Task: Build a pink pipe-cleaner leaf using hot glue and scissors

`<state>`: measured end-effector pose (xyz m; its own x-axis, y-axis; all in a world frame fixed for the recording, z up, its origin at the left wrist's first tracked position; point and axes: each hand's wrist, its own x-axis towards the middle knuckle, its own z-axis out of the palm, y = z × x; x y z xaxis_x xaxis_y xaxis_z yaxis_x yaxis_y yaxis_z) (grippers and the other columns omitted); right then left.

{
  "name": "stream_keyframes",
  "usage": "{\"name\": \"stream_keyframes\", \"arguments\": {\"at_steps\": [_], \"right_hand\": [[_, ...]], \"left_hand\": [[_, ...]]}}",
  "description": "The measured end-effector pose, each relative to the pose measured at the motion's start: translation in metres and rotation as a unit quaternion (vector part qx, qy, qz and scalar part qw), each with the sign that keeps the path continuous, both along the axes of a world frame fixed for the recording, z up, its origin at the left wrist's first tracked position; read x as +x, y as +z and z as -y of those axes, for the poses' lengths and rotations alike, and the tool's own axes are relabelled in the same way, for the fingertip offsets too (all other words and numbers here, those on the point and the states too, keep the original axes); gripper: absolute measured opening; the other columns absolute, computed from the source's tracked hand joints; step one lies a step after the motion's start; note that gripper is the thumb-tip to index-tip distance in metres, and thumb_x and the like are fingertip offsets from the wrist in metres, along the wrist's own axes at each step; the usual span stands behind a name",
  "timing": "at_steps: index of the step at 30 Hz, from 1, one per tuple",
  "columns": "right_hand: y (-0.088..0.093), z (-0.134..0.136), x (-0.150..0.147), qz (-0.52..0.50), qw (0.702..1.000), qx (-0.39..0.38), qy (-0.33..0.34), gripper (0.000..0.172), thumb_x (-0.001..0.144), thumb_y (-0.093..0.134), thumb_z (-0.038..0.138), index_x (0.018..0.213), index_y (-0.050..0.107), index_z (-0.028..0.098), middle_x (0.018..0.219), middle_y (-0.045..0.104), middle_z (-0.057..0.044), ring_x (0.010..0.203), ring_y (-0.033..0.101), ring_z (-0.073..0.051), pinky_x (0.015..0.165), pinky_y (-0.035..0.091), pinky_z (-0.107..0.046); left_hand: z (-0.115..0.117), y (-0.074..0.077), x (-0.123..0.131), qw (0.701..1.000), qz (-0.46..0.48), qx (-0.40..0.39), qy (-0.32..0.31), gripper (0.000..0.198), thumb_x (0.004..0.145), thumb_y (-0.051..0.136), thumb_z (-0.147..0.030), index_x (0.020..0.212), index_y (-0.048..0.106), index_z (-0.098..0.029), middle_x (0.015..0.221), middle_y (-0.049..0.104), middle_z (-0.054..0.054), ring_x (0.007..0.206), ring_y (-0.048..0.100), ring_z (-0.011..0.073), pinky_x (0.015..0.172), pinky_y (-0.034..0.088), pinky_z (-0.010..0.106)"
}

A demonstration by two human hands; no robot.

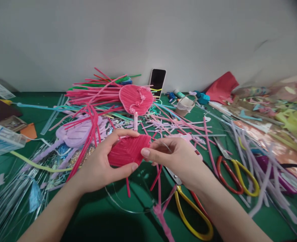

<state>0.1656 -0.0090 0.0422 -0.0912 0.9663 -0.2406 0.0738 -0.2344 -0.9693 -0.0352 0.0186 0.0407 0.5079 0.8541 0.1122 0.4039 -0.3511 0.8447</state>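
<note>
A deep pink panel of pipe cleaners [126,150], laid side by side, is held above the table. My left hand [100,164] grips it from the left, fingers behind and thumb along the lower edge. At its right edge my right hand [173,156] is closed in a pinch, thumb tip on the panel's corner. A thin clear wire [166,146] curves beside the right fingers; whether they hold it too is hard to see. Just beyond stands a round pink pipe-cleaner piece [135,101] with beads on it and a pale pink stem [136,121].
Scissors with red and yellow handles [193,215] lie below my right hand, a second pair [239,174] further right. Pink pipe cleaners [90,94] pile up behind. A phone [157,80] leans on the wall near a small bucket [185,106]. Lilac pieces [75,132] lie left.
</note>
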Motion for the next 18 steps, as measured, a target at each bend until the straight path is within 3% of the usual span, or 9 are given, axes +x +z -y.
{"name": "stream_keyframes", "arguments": {"at_steps": [8,11,15,18], "right_hand": [[-0.005,-0.005,0.000,-0.024,1.000,0.015,0.000,0.026,0.066,0.083,0.044,0.065,0.072,0.021,0.063,0.066,0.000,0.059,0.056,-0.012,0.058,0.047,-0.025],[-0.003,-0.006,0.002,0.021,1.000,0.022,0.007,0.027,0.066,0.082,0.045,0.065,0.072,0.020,0.062,0.065,0.000,0.060,0.057,-0.013,0.057,0.045,-0.026],[0.001,-0.005,0.008,0.103,0.994,0.020,0.026,0.033,0.062,0.086,0.042,0.083,0.074,0.019,0.078,0.072,-0.002,0.073,0.065,-0.020,0.062,0.048,-0.029],[0.002,-0.002,0.013,0.070,0.997,0.018,0.041,0.037,0.065,0.084,0.041,0.095,0.073,0.020,0.091,0.074,-0.004,0.084,0.067,-0.022,0.070,0.052,-0.031]], "left_hand": [[-0.001,-0.001,-0.001,1.000,0.008,-0.013,-0.002,0.048,0.078,0.073,-0.029,0.121,0.052,-0.032,0.111,0.066,0.001,0.071,0.068,0.0146,0.059,0.056,0.023],[-0.001,-0.002,-0.001,1.000,0.009,-0.017,-0.005,0.048,0.078,0.073,-0.029,0.121,0.051,-0.032,0.111,0.065,0.001,0.070,0.068,0.0143,0.058,0.056,0.022],[-0.001,-0.001,-0.001,1.000,0.003,0.008,-0.006,0.048,0.078,0.073,-0.027,0.120,0.052,-0.032,0.117,0.063,0.001,0.078,0.069,0.0155,0.064,0.057,0.022],[-0.001,-0.001,-0.001,1.000,0.008,-0.001,-0.009,0.048,0.078,0.074,-0.028,0.121,0.052,-0.032,0.119,0.063,0.000,0.084,0.069,0.0173,0.068,0.058,0.023]]}}
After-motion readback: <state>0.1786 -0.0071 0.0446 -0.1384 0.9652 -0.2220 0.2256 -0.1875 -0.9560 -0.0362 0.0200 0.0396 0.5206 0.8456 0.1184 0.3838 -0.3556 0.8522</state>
